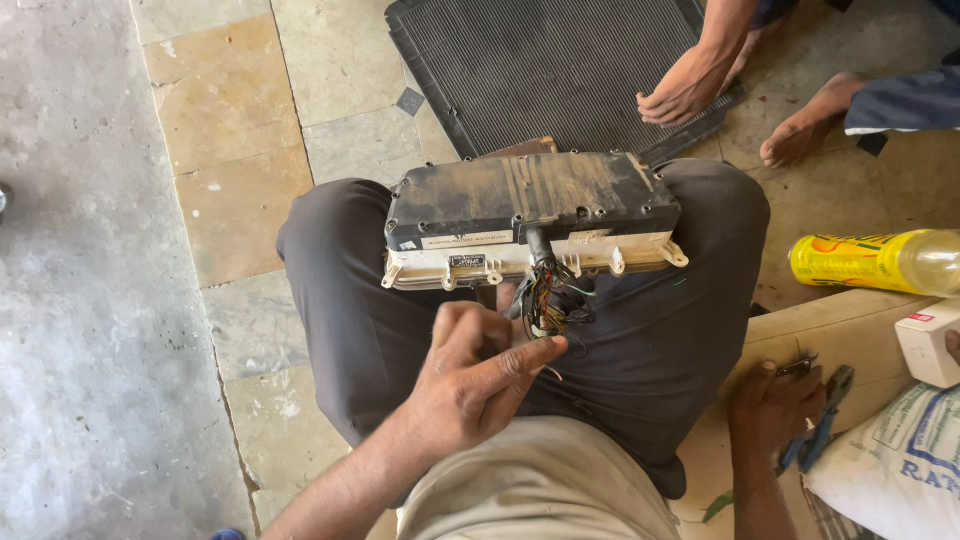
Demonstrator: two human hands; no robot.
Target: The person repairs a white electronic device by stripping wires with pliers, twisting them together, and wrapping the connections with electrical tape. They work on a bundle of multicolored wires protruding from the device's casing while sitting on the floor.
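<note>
A dusty black and cream instrument cluster (530, 215) lies across my knees, back side up. A bundle of coloured wires (548, 305) hangs from its near edge. My left hand (475, 385) is curled just below the bundle, thumb and forefinger pinched on a thin wire end. My right hand (772, 405) rests on a tan surface at my right side and grips blue-handled pliers (820, 425).
A black finned radiator (540, 65) lies on the stone floor ahead, with another person's hand (685, 90) on its edge and their bare foot (800, 135) beside it. A yellow bottle (875, 262), a white box (930, 345) and a white sack (900, 465) are to my right.
</note>
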